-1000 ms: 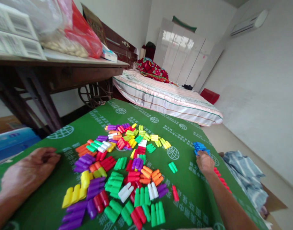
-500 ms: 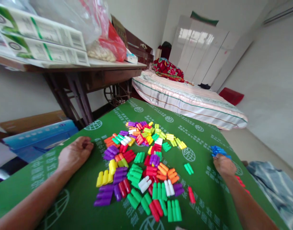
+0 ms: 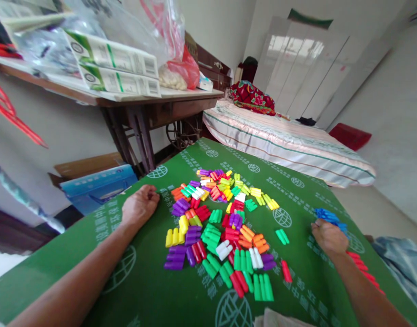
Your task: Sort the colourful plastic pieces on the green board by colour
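A heap of small plastic pieces [image 3: 225,227] in purple, green, red, yellow, orange and white lies spread over the green printed table cover [image 3: 143,281]. My left hand [image 3: 139,205] rests as a loose fist on the cover, just left of the heap, with nothing seen in it. My right hand [image 3: 328,236] lies at the table's right edge, its fingers against a cluster of blue pieces [image 3: 326,215]. A row of red pieces [image 3: 361,268] lies behind that wrist. A single red piece [image 3: 286,270] and a green pair [image 3: 282,236] lie between the heap and my right hand.
A dark wooden table [image 3: 154,102] at the left carries boxes and plastic bags. A blue carton [image 3: 96,188] stands under it. A bed [image 3: 283,145] with a striped cover is behind the green table. Striped cloth [image 3: 402,263] lies on the floor at the right.
The view has swung left, so the table and its pieces sit further right in the frame. Both hands have kept their places on the cover, the right one by the blue pieces.
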Demonstrator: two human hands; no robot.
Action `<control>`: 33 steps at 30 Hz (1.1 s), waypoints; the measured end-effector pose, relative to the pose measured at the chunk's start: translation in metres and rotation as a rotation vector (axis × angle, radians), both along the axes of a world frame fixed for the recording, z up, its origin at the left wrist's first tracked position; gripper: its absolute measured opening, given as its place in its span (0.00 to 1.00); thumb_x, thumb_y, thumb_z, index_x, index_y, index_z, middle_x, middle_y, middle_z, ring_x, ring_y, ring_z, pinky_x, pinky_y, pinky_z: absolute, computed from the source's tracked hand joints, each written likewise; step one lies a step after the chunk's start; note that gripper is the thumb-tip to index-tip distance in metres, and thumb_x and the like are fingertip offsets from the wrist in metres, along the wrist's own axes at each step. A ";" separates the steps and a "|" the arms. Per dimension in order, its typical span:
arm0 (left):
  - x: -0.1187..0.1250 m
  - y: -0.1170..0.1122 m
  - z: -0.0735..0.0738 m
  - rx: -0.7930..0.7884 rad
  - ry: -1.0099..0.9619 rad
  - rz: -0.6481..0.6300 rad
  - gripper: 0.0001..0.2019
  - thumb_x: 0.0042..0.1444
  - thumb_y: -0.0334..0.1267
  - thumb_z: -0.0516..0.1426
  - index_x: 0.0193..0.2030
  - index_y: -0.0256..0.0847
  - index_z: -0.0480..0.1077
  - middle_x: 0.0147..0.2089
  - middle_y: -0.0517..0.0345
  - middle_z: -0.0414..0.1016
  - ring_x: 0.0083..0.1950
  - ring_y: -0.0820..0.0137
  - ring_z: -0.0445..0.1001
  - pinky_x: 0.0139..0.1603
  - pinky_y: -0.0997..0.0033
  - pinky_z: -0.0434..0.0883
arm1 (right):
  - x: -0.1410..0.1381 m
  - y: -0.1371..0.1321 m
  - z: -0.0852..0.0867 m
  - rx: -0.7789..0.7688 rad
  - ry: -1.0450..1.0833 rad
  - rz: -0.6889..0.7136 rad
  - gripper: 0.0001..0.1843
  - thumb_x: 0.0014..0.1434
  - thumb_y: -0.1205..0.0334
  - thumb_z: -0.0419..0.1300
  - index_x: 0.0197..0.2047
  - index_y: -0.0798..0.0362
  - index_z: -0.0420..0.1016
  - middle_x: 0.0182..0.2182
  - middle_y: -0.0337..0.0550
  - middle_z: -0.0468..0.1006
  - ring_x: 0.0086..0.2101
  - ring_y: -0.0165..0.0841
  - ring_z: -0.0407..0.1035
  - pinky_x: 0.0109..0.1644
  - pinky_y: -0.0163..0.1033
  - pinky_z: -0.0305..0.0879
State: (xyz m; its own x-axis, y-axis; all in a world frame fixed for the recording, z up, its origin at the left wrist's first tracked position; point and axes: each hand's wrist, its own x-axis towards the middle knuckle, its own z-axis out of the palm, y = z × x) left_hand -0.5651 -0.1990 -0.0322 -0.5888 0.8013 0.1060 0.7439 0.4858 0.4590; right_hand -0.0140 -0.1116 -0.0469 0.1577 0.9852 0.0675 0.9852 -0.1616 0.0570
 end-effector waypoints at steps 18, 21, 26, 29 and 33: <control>0.009 -0.005 0.011 -0.017 0.042 -0.005 0.16 0.56 0.41 0.47 0.49 0.41 0.66 0.44 0.50 0.76 0.43 0.61 0.74 0.37 0.69 0.66 | -0.212 -0.064 0.028 0.009 0.643 0.655 0.20 0.51 0.62 0.59 0.49 0.50 0.74 0.47 0.44 0.76 0.47 0.36 0.68 0.53 0.39 0.60; 0.010 -0.007 0.013 -0.022 0.046 -0.006 0.16 0.56 0.40 0.47 0.49 0.41 0.66 0.44 0.50 0.76 0.43 0.62 0.74 0.38 0.69 0.67 | -0.224 -0.066 0.024 0.027 0.702 0.606 0.13 0.52 0.64 0.58 0.41 0.48 0.77 0.41 0.42 0.78 0.44 0.35 0.69 0.50 0.39 0.61; 0.011 -0.006 0.014 -0.032 0.050 -0.004 0.17 0.56 0.41 0.47 0.50 0.41 0.66 0.44 0.50 0.76 0.42 0.62 0.74 0.38 0.69 0.67 | -0.214 -0.075 0.021 0.072 0.919 0.536 0.12 0.50 0.60 0.61 0.40 0.49 0.77 0.38 0.41 0.79 0.40 0.34 0.72 0.47 0.39 0.65; 0.010 -0.006 0.016 -0.035 0.048 -0.019 0.17 0.56 0.42 0.46 0.49 0.41 0.66 0.44 0.49 0.76 0.43 0.62 0.74 0.38 0.69 0.67 | -0.193 -0.085 0.026 0.067 1.074 0.487 0.17 0.55 0.51 0.57 0.42 0.53 0.76 0.35 0.43 0.80 0.35 0.33 0.74 0.40 0.38 0.70; 0.010 -0.007 0.019 -0.042 0.041 -0.044 0.19 0.56 0.43 0.45 0.51 0.40 0.65 0.44 0.48 0.76 0.42 0.61 0.74 0.37 0.68 0.67 | -0.161 -0.107 0.040 -0.009 1.586 0.317 0.20 0.53 0.47 0.61 0.41 0.55 0.74 0.33 0.45 0.81 0.29 0.32 0.75 0.34 0.38 0.71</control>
